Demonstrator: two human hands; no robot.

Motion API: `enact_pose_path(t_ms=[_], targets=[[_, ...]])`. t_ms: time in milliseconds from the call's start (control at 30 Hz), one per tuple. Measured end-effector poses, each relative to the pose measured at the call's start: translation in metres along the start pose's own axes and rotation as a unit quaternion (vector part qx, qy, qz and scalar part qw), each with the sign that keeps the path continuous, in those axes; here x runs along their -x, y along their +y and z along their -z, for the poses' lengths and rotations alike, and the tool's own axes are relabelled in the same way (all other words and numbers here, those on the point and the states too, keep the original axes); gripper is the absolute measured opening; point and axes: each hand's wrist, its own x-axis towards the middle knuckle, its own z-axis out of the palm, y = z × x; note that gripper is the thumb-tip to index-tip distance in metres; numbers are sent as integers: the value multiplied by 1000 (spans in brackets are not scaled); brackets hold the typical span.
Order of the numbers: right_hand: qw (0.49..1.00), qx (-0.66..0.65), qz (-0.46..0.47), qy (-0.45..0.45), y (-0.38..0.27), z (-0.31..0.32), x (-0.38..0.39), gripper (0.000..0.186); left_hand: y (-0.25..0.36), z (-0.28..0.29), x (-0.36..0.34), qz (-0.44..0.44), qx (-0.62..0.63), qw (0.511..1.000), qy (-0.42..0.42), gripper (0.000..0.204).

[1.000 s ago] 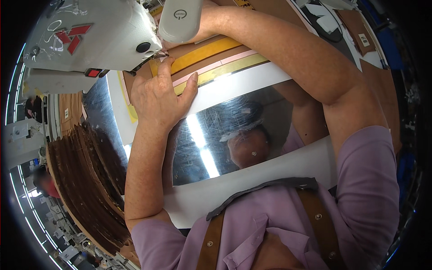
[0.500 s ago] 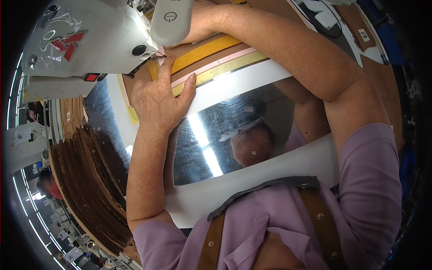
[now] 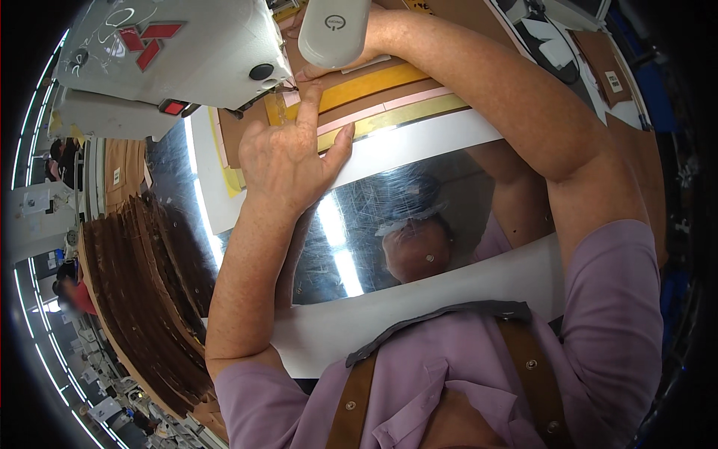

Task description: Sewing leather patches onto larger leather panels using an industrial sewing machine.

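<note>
My left hand [image 3: 290, 159] rests with fingers stretched and thumb spread on a brown flat panel [image 3: 233, 138] that carries yellow and pink strips. Its index fingertip lies close to the needle area of a white sewing machine [image 3: 187, 52]. A wide yellow strip [image 3: 366, 88] runs to the right from there, and a pale yellow strip [image 3: 419, 112] edges the panel nearer me. My right hand [image 3: 368, 54] reaches around from the right and lies on the panel, mostly hidden behind the machine's rounded white part [image 3: 333, 34]. Only some of its fingers show, spread apart.
Under the panel are white sheeting [image 3: 441, 129] and a shiny, scratched metal plate [image 3: 404, 224]. Brown pieces [image 3: 142, 299] are stacked along the left. At the far right lie a dark cable [image 3: 572, 71] and a brown piece with a white label [image 3: 609, 75].
The whole view has shifted, so machine, panel and hands appear farther right. Against the machine, my left index fingertip sits slightly farther right. My right hand stays behind the rounded part.
</note>
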Motion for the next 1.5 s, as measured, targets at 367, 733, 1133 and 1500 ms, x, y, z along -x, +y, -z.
enact_pose_path(t_ms=[367,733,1133,1500], targets=[[974,169,-104,105,35,-61,-37,96,4,1,-4,38,9,998,-44,57],[992,36,-20,119,12,-23,1,79,13,3,-9,48,13,996,-74,64],[994,38,7,100,12,-18,-6,63,16,-3,-9,21,4,999,-25,68],[963,200,-108,143,40,-64,-51,94,10,-10,-15,12,14,1000,-8,67]])
